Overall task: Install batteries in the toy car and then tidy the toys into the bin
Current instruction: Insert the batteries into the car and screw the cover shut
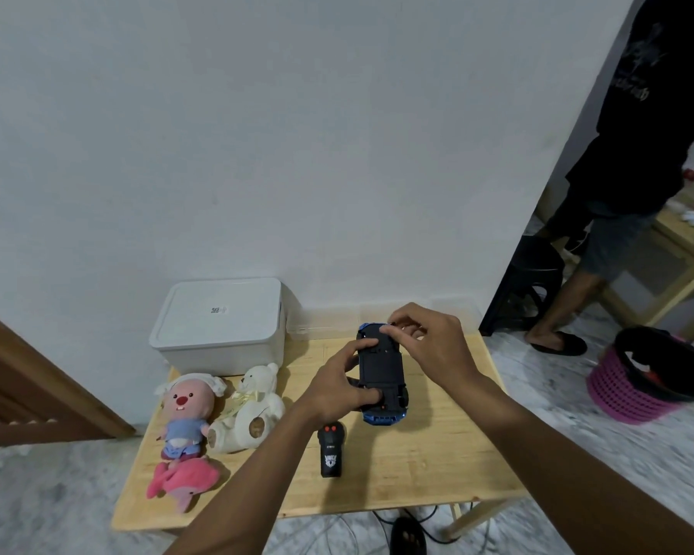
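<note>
Right of the hands (437,346), a pink basket (626,394) sits on the floor (537,378); beyond, a person (634,154) stands by a black stool (533,274).

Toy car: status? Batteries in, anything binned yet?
Done: nothing visibly finished. In hand: the toy car is underside up, with the left hand gripping it and the right hand curled over its far end; no batteries visible. Left: the plush toys and remote lie on the table, and the bin has its lid on.
</note>
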`<state>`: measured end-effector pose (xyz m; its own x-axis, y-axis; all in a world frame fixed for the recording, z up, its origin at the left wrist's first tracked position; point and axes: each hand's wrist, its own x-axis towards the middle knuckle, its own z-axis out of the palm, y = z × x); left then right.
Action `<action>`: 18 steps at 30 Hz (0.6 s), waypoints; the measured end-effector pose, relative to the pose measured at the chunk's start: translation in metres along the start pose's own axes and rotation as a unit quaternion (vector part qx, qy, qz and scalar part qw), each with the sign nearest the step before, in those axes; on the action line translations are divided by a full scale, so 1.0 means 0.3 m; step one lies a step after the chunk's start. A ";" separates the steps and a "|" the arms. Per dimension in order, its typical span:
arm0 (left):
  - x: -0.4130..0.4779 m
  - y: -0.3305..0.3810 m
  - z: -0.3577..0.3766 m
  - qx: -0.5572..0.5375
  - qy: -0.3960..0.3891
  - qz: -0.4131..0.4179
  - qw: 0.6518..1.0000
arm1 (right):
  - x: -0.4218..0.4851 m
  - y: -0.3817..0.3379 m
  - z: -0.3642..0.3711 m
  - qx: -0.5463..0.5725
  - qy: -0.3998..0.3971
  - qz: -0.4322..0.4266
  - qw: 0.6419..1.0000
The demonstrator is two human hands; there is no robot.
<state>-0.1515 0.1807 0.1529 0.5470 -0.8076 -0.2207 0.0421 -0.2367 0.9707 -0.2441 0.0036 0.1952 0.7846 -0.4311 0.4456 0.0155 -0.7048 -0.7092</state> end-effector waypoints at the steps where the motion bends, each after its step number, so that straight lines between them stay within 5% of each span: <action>1: 0.004 0.002 -0.001 0.001 0.001 0.001 1.000 | -0.004 0.004 0.004 -0.023 0.001 -0.028 0.999; 5: 0.023 0.009 -0.007 0.007 0.006 0.003 1.000 | -0.025 0.033 0.028 -0.088 0.006 -0.106 0.990; 11: 0.044 -0.009 -0.011 0.011 0.003 0.000 1.000 | 0.011 0.030 0.047 0.022 0.011 0.076 0.997; 18: 0.077 -0.031 -0.019 -0.015 0.007 -0.008 1.000 | 0.080 0.056 0.048 0.133 0.040 0.176 0.974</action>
<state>-0.1346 0.1673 0.1393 0.5582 -0.7955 -0.2357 0.0758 -0.2340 0.9693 -0.2160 -0.0106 0.1861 0.7192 -0.6704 0.1824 -0.0772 -0.3380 -0.9380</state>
